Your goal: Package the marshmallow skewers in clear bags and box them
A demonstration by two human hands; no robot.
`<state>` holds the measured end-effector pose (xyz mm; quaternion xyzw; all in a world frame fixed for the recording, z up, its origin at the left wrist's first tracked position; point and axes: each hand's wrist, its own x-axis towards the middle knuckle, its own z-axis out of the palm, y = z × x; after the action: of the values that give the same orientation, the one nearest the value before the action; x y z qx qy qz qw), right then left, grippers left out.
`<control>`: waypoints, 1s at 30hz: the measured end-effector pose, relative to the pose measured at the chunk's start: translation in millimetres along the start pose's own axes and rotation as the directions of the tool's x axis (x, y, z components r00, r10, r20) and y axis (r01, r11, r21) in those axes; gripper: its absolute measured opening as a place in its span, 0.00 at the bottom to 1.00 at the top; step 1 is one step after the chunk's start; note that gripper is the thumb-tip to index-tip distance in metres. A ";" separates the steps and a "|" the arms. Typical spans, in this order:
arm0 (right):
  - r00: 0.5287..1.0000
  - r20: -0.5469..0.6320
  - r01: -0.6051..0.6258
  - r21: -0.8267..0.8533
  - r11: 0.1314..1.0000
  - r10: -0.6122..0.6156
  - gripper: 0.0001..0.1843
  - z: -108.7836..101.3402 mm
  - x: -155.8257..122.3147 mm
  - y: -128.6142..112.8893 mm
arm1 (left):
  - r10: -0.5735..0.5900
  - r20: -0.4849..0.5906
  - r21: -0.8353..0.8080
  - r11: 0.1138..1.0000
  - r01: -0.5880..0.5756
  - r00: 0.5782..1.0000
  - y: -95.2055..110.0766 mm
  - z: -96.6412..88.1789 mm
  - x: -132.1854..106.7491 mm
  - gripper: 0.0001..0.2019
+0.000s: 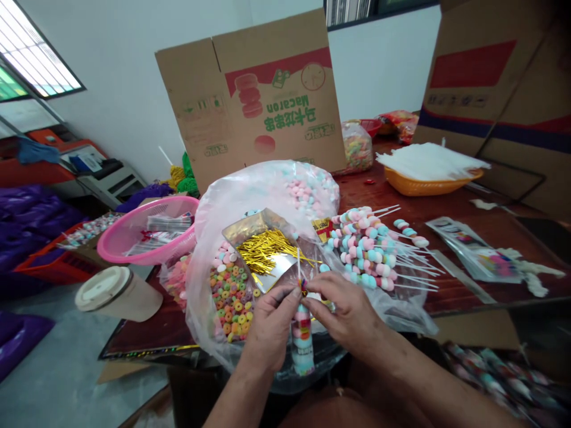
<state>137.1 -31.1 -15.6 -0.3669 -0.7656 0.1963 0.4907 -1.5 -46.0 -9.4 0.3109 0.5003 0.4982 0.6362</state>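
My left hand [271,321] and my right hand [345,312] meet at the top of a wrapped candy skewer [302,342], a stack of pastel marshmallows and coloured rings in clear film. Both hands pinch its neck just below the white stick, where a small twist tie shows. Right behind them a packet of gold twist ties [267,246] lies on a big clear bag [209,267] holding coloured ring candies [232,297] and pink and blue marshmallows [307,193]. A pile of finished marshmallow skewers [370,249] lies to the right.
A pink basin [122,235] with packets and a lidded paper cup [116,292] are at left. An orange tray of white sheets [428,169], clear sleeves [473,252] and cardboard boxes [259,95] stand behind on the dark wooden table [473,297].
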 end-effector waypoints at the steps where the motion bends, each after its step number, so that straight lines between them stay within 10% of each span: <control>1: 0.999 0.009 0.032 -0.009 0.999 -0.032 0.06 2.5 -0.8 2.1 | 0.001 0.006 -0.003 1.000 -0.001 1.000 -1.3 -0.1 0.1 0.17; 13: 0.978 0.104 0.208 -0.428 0.880 -0.180 0.11 10.5 -4.9 13.8 | 0.031 0.133 0.018 0.999 -0.033 0.991 -11.4 -0.7 -3.3 0.14; 17: 0.995 0.042 0.099 -0.316 0.944 -0.090 0.08 5.8 -4.2 18.0 | 0.054 0.288 0.181 0.977 -0.110 0.956 -12.6 -7.3 -2.7 0.14; 20: 0.987 -0.020 -0.159 -0.054 0.986 0.158 0.07 7.7 -7.9 6.2 | 0.363 0.140 0.482 0.787 -0.384 0.921 -10.0 -13.6 5.8 0.11; 23: 0.876 0.270 -0.481 0.438 0.760 0.399 0.11 15.0 -14.3 -14.0 | 0.635 -0.057 0.570 0.655 -0.497 0.771 3.8 -15.2 16.9 0.14; 24: 0.834 0.400 -0.547 0.519 0.657 0.379 0.11 17.3 -16.4 -19.1 | 0.633 -0.117 0.511 0.699 -0.500 0.765 10.5 -14.4 19.1 0.18; 26: 0.798 0.524 -0.580 0.531 0.617 0.299 0.11 19.5 -19.3 -23.0 | 0.442 -0.142 0.276 0.877 -0.394 0.886 23.9 -11.9 18.7 0.22; 28: 0.825 0.490 -0.497 0.394 0.773 0.281 0.08 17.5 -19.8 -18.4 | 0.153 0.023 0.019 0.988 -0.153 0.988 32.9 -10.9 11.5 0.21; 30: 0.887 0.383 -0.343 0.175 0.923 0.257 0.07 12.6 -18.1 -9.4 | -0.006 0.246 -0.101 0.994 0.032 0.969 34.3 -13.6 0.3 0.20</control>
<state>126.8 -50.1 -25.9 -0.3789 -0.7452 0.4232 0.3493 -25.4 -36.5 17.1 0.3317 0.3943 0.4752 0.7132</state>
